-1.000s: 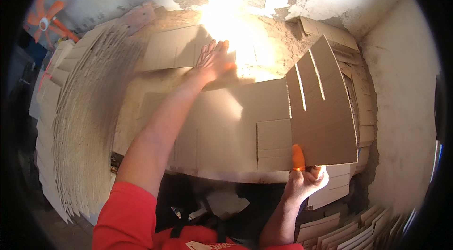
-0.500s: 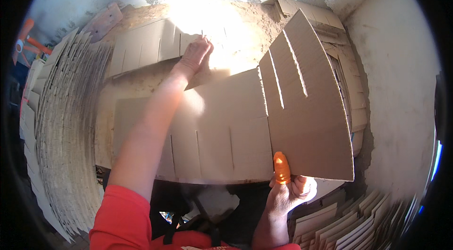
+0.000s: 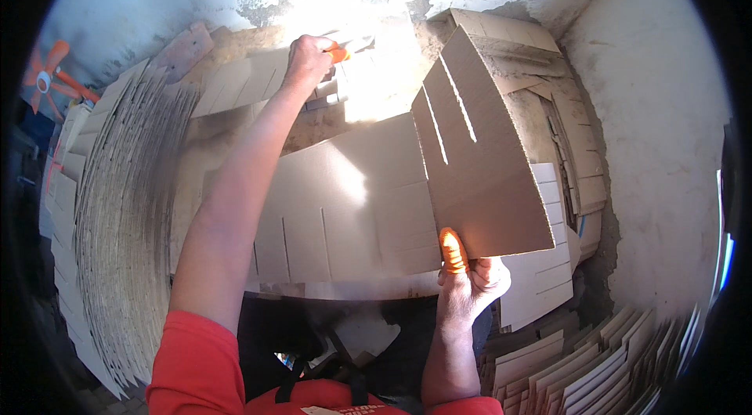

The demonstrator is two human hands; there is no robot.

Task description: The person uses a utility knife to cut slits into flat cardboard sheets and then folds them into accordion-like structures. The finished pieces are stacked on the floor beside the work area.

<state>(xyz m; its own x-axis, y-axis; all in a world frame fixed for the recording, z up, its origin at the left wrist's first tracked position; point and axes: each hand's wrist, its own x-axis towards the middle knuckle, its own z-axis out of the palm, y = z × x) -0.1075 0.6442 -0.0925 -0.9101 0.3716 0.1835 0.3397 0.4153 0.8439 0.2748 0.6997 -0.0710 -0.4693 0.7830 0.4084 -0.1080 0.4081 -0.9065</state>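
My right hand [image 3: 470, 282], with an orange ribbed cover on its thumb, grips the near lower edge of a brown cardboard sheet [image 3: 489, 172]. This sheet stands tilted up, its far side cut by long slots. Left of it lies a wide slotted cardboard panel [image 3: 352, 196]; whether the two are joined, I cannot tell. My left hand [image 3: 312, 61] reaches across to the far side, its fingers closed at a slotted cardboard strip [image 3: 243, 80]. Orange shows on a fingertip there too. Bright glare hides part of what is beside those fingers.
A tall stack of cardboard sheets [image 3: 129, 219] stands at the left, near an orange fan [image 3: 45, 80]. More cardboard pieces [image 3: 576, 141] lie along the right wall. Upright cardboard sheets [image 3: 587, 368] fill the lower right. A peeling wall [image 3: 266, 4] rises behind.
My left hand has lifted and drawn back leftward, the far strip shifting with it and baring pieces underneath. My right hand and the tilted sheet have moved slightly left and up in view.
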